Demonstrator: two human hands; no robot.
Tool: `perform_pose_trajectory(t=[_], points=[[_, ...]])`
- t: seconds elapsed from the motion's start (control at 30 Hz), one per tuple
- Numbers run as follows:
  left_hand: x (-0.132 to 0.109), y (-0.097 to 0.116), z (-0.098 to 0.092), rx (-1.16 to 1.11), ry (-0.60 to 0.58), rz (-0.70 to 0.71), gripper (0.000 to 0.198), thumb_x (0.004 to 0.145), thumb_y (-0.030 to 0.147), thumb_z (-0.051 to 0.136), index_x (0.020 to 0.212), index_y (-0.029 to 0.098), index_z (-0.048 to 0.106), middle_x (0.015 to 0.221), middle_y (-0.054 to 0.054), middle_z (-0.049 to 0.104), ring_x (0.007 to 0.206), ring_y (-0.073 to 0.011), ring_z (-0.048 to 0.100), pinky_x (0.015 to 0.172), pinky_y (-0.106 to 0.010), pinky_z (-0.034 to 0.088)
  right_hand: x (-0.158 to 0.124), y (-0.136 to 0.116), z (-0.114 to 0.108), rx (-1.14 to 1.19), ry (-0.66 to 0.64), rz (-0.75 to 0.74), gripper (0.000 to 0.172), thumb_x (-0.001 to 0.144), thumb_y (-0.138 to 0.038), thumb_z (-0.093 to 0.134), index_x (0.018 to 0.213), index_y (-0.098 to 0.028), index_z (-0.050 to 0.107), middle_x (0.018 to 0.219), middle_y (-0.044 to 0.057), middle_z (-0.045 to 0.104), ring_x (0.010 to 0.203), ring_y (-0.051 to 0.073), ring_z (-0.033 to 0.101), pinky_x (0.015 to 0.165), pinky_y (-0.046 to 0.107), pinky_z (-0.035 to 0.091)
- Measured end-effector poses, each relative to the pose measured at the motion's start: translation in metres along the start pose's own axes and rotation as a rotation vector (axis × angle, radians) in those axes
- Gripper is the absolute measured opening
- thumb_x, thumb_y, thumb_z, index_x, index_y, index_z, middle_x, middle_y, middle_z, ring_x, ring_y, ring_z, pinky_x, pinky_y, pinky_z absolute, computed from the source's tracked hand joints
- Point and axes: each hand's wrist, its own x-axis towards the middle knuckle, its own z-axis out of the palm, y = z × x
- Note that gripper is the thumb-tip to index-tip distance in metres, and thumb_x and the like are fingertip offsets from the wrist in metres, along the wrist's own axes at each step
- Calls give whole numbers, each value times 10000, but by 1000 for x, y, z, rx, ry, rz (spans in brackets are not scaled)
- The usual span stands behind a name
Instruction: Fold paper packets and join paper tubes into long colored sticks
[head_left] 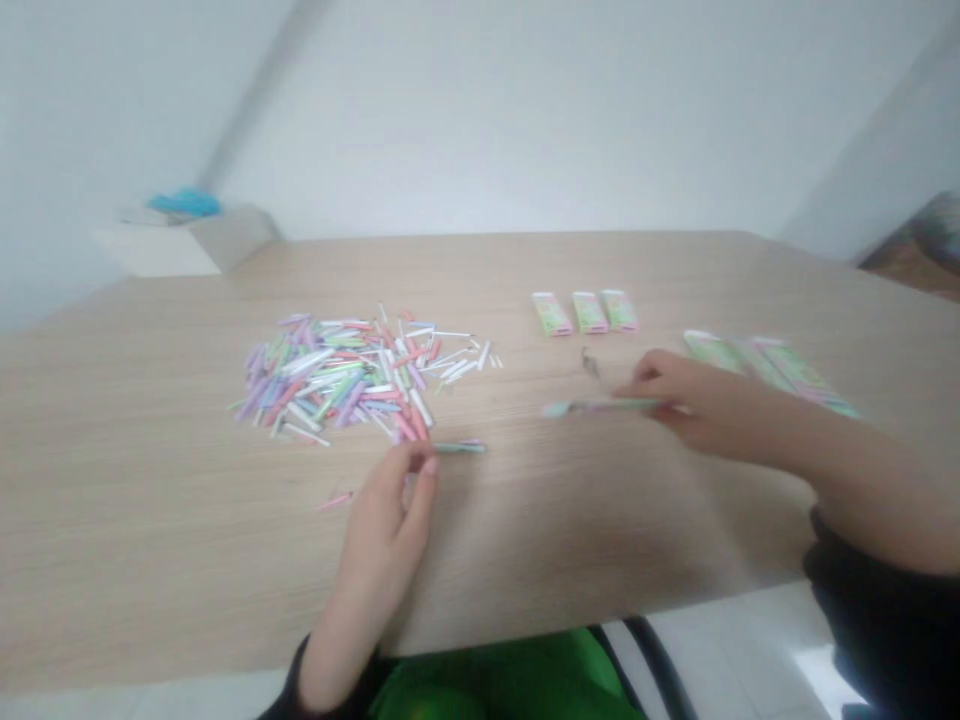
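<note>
My left hand (391,500) is closed at the near right edge of a heap of thin pastel sticks (322,375). Between its fingertips is a small bunch of thin sticks (461,447), pale green and lilac, pointing right. Further right, my right hand (671,395) is pinched on a slim pastel stick (611,404) with a pale blue left end. Motion blurs it. A small greyish thing (591,364) shows just beyond these fingers; whether they touch it I cannot tell. One pink stick (335,500) lies alone left of my left hand.
Three small green and pink packets (590,313) lie beyond my right hand. More packets (795,368) lie behind my right forearm, partly covered. Short white pieces (461,368) are scattered at the heap's right side. A white box (176,250) with something blue (186,203) stands far left.
</note>
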Motion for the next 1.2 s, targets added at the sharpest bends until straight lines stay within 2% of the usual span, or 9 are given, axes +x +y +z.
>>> perform_pose_trajectory(t=[0.13,0.23,0.37,0.47,0.63,0.7,0.83,1.07,1.2], points=[[1,6,2,-580,-378,-165,539,1000,658,457,1009,190,725,812,-91,755,718,-232,726,641,-351,598,4,-128,14,-31,-132,-646,317,831,-15,586,903,-266,766,791,27,709,737,211,650,746,361,560],[-7,9,8,-869,-481,-205,546,916,688,608,1032,176,759,666,-74,730,608,-239,728,565,-351,611,10,-174,20,-86,-35,-801,233,925,-55,582,871,-218,739,939,66,757,914,238,693,973,436,563],[-9,8,4,-1020,-322,-199,591,853,561,771,1299,186,677,729,-47,762,641,-222,759,591,-294,619,9,-168,36,131,372,-613,366,972,-103,549,1288,-269,629,1365,89,657,1347,267,570,1207,542,410],[-6,6,1,-1079,-246,-208,669,879,406,784,1478,229,546,981,-74,812,882,-240,795,740,-298,645,-1,-149,64,564,648,-304,740,960,-266,639,1599,-363,278,1526,85,532,1427,294,510,1210,594,402],[-8,10,16,-808,-179,-122,585,969,477,643,1497,242,547,1372,-124,704,1379,-313,593,1118,-471,524,-12,-142,111,848,151,-192,620,1075,-350,463,1649,-392,233,1610,51,497,1500,250,458,1208,531,429],[-10,12,22,-588,-100,-32,551,990,515,598,1470,247,573,1448,-126,649,1470,-306,496,1196,-482,443,-13,-149,116,803,100,-237,651,1059,-342,501,1652,-398,239,1648,36,448,1527,251,418,1223,514,421],[-14,19,25,-423,-21,121,514,993,512,598,1429,239,565,1433,-132,630,1417,-295,536,1147,-441,482,-15,-159,112,728,215,-244,621,1051,-258,505,1620,-430,327,1599,5,514,1479,241,488,1194,472,477],[-19,31,14,-277,210,194,321,1049,472,497,1145,215,664,1031,-71,706,975,-231,676,872,-362,561,-20,-155,128,622,479,-151,576,1025,-176,500,1573,-334,415,1473,100,614,1265,269,673,925,406,647],[-24,34,18,-200,370,219,347,1076,389,465,1367,230,570,1143,-70,708,1068,-219,686,934,-347,552,-20,-160,140,615,569,-129,495,1011,-173,532,1484,-315,490,1319,116,681,1318,285,633,940,437,640]])
